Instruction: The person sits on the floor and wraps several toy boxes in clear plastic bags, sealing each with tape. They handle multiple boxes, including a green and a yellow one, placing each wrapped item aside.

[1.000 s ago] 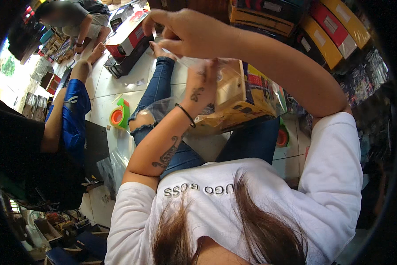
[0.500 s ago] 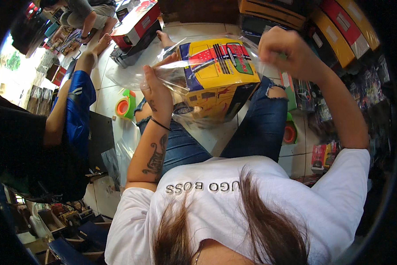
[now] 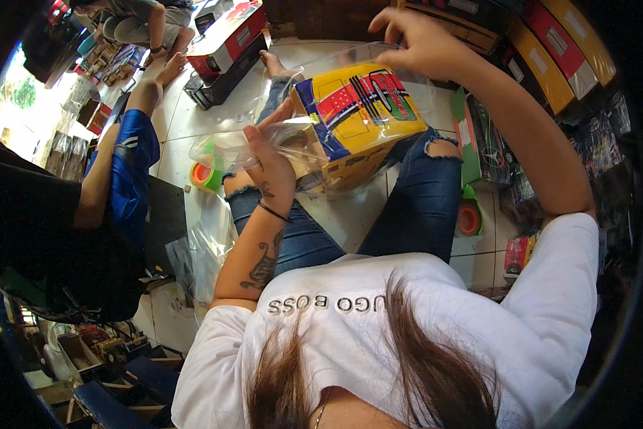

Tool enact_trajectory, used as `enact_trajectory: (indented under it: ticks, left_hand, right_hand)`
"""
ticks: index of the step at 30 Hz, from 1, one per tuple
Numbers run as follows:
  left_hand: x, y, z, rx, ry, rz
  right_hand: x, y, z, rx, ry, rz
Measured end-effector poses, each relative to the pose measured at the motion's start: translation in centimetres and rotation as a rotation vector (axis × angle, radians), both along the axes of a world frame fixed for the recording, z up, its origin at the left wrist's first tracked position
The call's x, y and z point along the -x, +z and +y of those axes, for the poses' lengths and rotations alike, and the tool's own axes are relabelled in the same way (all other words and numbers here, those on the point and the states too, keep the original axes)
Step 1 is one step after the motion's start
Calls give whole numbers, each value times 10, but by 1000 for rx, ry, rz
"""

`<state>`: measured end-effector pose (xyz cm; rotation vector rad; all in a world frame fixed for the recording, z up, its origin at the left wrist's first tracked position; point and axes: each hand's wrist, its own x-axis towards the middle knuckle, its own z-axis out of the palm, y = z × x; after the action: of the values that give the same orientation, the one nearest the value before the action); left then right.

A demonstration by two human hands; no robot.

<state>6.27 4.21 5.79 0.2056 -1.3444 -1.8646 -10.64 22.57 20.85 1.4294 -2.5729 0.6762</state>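
Observation:
A yellow toy box (image 3: 368,100) with red, blue and black print sits tilted inside a clear plastic bag (image 3: 307,139), above the floor between my knees. My left hand (image 3: 271,157) grips the gathered plastic at the box's left side, thumb up. Beyond the box's far right corner, my right hand (image 3: 425,46) is raised with fingers bent and apart. Its thumb is close to the bag's far edge; whether it touches the film I cannot make out. Loose film spreads out left of my left hand.
Orange-and-green round toys (image 3: 205,171) lie beside both my legs. Boxed toys (image 3: 482,143) stand along the right. A red and white box (image 3: 228,36) rests far left of centre. A person in blue shorts (image 3: 132,154) sits at my left; another (image 3: 146,25) crouches farther off.
My right hand has moved up and left along the bag's far side, and its fingers have spread. My left hand has shifted slightly right and down; the box has turned a little.

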Motion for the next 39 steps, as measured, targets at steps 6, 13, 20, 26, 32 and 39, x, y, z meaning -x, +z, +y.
enact_trajectory:
  ticks: [6, 13, 20, 26, 32, 39]
  left_hand:
    - [-2, -4, -6, -5, -4, -21]
    - [-1, -3, -15, -83, 114, 1]
    - [-1, -9, -12, -7, 117, 23]
    - [-2, -14, -29, 43, 316, -158]
    - [-5, -8, -28, 34, 322, -158]
    - [-12, -16, -22, -41, 213, -20]
  right_hand:
    - [-12, 22, -5, 31, 291, 294]
    - [-39, 30, 20, -228, 590, 424]
    - [-61, 35, -8, -575, 634, 421]
    - [-51, 53, -18, -25, 136, 86]
    - [-35, 41, -30, -176, 105, 85]
    - [-42, 34, -11, -41, 677, 298]
